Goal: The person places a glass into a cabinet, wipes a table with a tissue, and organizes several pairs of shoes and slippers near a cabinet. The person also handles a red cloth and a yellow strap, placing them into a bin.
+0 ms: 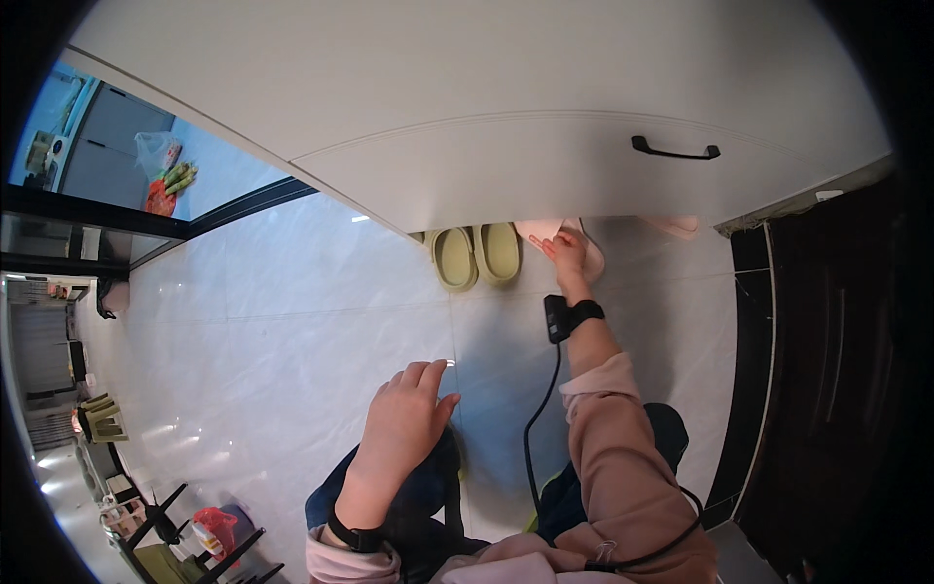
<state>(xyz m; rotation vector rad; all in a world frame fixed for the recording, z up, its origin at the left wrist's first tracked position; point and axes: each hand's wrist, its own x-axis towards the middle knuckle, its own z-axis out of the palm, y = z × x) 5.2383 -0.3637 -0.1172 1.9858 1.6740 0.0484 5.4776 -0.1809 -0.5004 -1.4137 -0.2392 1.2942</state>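
My right hand (567, 257) reaches down to a pair of pink slippers under the white cabinet. It overlaps the right pink slipper (592, 255), with some fingers over the left pink slipper (531, 229). Whether the fingers grip either one cannot be made out. Just left of them, a pair of olive-green clogs stands side by side, the left clog (454, 260) and the right clog (500, 253), toe ends partly beneath the cabinet. My left hand (406, 416) hovers near my knee, holding nothing, thumb apart from the fingers.
Above the shoes is a white cabinet front (467, 175) with a black handle (676, 150). Another pink shoe (675, 226) lies under its right side. A dark door (824, 350) bounds the right. A black cable (527, 438) hangs from my right wrist device. A chair (162, 563) stands lower left.
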